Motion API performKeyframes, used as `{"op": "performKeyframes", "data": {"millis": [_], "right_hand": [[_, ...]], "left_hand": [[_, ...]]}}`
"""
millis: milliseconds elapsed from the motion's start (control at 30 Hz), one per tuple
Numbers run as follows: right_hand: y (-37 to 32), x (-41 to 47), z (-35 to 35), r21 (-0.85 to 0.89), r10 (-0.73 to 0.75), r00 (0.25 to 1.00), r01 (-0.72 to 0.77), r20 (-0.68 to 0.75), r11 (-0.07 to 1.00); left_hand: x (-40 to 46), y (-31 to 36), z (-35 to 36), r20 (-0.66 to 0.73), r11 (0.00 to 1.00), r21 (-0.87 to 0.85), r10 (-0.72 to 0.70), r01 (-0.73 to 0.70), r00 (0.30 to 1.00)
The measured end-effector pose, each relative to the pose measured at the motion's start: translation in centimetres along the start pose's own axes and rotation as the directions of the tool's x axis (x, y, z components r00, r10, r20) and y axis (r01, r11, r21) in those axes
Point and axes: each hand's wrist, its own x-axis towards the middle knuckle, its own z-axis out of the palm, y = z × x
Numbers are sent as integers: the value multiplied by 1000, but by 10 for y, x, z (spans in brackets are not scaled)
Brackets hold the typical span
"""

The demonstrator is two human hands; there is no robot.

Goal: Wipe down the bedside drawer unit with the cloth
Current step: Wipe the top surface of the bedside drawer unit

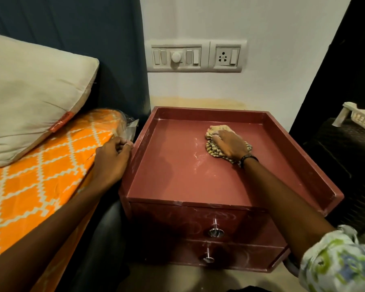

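The bedside drawer unit point(173, 165) is dark red, with a raised rim round its top and two drawers with metal knobs in front. A crumpled beige checked cloth point(214, 131) lies on the right part of the top. My right hand point(230, 144) rests on the cloth, fingers curled over it, pressing it to the surface. My left hand point(112, 159) sits at the unit's left rim beside the mattress, fingers curled; whether it grips the rim I cannot tell. Pale smear marks show on the top near the middle.
An orange patterned mattress point(40, 182) with a beige pillow point(30, 91) lies left of the unit. A switch and socket panel point(196, 56) is on the wall behind. On the right stands a dark wicker piece point(346, 165) with a pale plastic basket point(358, 116).
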Motion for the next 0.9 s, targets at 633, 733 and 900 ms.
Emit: {"op": "performKeyframes", "data": {"millis": [633,733,900], "right_hand": [[10,28,1,54,2,998,-6,59,999],[-25,31,8,155,-141,983,122,118,980],[-56,5,14,311,-286,927,205,242,928]], "left_hand": [[3,2,-6,39,988,-131,-79,83,996],[5,1,-7,35,988,-135,-71,75,997],[5,1,-6,34,991,-126,-43,46,999]]}}
